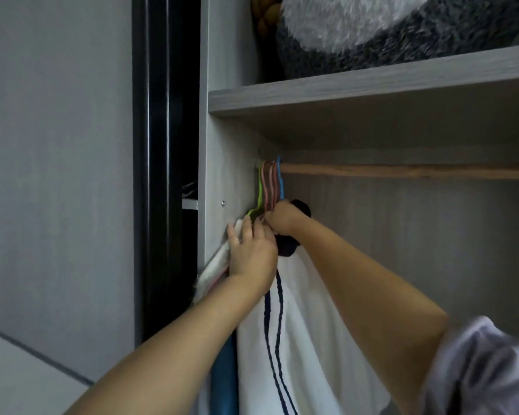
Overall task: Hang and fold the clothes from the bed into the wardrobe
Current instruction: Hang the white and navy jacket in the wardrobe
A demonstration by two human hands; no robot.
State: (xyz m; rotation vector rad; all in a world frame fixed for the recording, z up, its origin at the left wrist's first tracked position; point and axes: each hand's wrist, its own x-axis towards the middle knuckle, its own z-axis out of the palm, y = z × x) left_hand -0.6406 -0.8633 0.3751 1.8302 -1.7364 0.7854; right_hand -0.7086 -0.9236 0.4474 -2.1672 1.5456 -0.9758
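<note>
Setting: a person's two bare arms reached into the wardrobe (216, 163), under its shelf (372, 85), toward hangers bunched at the rail's left end.
Rail: the wooden rail (402, 170) ran left to right, bare along its right stretch.
Hangers: green, pink and blue hangers (271, 184) hung touching, hard against the side wall.
Garment: a white garment (306, 324) with dark stripes hung straight down below both hands, dark collar at the right hand.
Left hand: the left hand (250, 250) lay with fingers spread, pressing white cloth by the green hanger.
Right hand: the right hand (282, 217), the nearer to the hanger necks, curled around them at the collar.
Judgement: any sliding would likely go rightward along the rail.
</note>
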